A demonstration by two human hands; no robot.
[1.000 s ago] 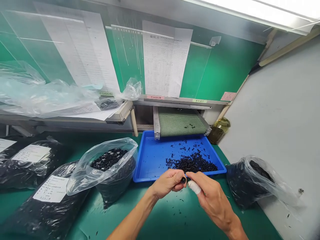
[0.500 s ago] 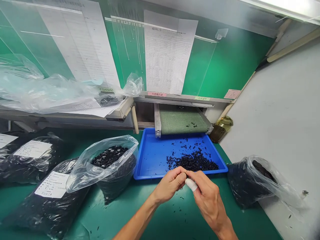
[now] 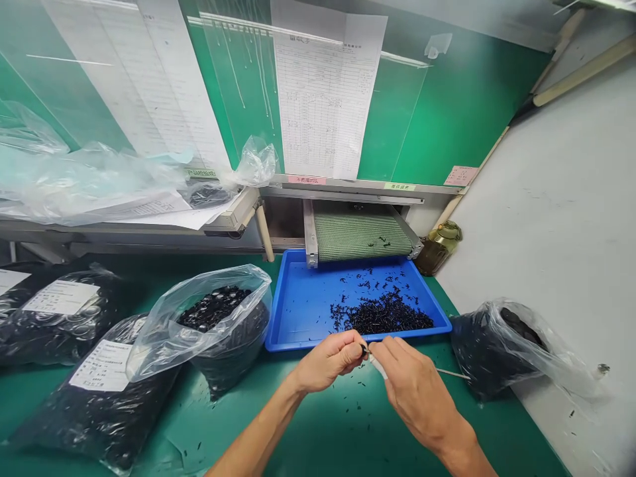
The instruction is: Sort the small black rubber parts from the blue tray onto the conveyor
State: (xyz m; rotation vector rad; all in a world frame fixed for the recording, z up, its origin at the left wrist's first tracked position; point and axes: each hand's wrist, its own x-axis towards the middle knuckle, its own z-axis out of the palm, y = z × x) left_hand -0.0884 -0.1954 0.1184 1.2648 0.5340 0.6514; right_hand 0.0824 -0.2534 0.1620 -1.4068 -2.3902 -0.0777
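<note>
In the head view my left hand [image 3: 325,364] is closed, pinching a small round black part [image 3: 364,352] between thumb and forefinger. Just to its right, my right hand [image 3: 420,394] is closed round a thin, light-coloured rod-like tool [image 3: 453,375], whose end sticks out behind the hand. The tool's front end meets the part or lies close to it; my fingers hide the exact contact. White tape wraps a finger or thumb of the right hand. Both hands are over the near edge of a blue tray [image 3: 298,339], where many small black pieces [image 3: 390,313] lie heaped.
A green conveyor belt [image 3: 355,232] ends above the tray. Left stand an open bag of black parts [image 3: 231,344] and labelled filled bags [image 3: 134,397]; right is another open bag [image 3: 479,354]. A yellowish jar [image 3: 440,248] stands by the wall. Black scraps dot the green table [image 3: 308,437].
My hands have parted slightly, and the black part now shows between them. My right hand has turned, so the thin tool is visible behind it. The view has shifted slightly.
</note>
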